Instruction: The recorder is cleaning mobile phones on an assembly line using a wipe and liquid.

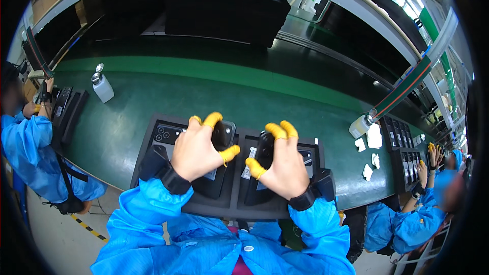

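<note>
At frame centre we grip two dark phones, left hand (196, 150) holding one phone (222, 137), right hand (285, 165) the other (265, 147); they look rigid, slick, likely fragile, best held by edges.

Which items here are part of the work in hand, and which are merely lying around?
In hand:
left hand on a black smartphone
right hand on a second black smartphone
black slotted tray

Lying about:
white pump bottle
white crumpled wipes
stacked black trays
</note>
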A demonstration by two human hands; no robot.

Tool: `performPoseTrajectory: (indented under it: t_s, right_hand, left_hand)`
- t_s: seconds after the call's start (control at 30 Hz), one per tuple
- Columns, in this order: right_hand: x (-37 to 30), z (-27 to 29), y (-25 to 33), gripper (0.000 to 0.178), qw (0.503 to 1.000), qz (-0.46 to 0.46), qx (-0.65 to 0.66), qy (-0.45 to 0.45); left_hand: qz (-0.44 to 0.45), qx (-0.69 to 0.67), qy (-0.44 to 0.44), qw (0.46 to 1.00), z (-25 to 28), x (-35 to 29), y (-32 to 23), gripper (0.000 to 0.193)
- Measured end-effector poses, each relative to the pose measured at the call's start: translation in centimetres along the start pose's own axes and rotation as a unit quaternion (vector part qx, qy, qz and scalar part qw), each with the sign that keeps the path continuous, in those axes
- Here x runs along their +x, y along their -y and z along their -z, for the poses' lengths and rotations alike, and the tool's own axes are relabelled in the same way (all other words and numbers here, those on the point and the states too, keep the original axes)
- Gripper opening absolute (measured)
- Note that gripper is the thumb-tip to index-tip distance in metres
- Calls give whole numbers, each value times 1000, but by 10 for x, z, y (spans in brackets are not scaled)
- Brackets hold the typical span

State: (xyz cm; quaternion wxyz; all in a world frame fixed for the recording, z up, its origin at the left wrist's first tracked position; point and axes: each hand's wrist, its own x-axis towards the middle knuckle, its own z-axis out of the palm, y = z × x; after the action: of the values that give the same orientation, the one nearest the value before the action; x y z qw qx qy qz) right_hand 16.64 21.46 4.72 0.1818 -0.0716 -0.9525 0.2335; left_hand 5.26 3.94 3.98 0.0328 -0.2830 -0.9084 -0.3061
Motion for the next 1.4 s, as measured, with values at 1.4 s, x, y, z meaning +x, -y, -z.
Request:
performPoseTrajectory:
  t_s: [1.4]
  right_hand:
    - [14,65,-112,37,951,-204,-133,189]
  left_hand:
    - [91,40,-46,994,77,-14,184,26]
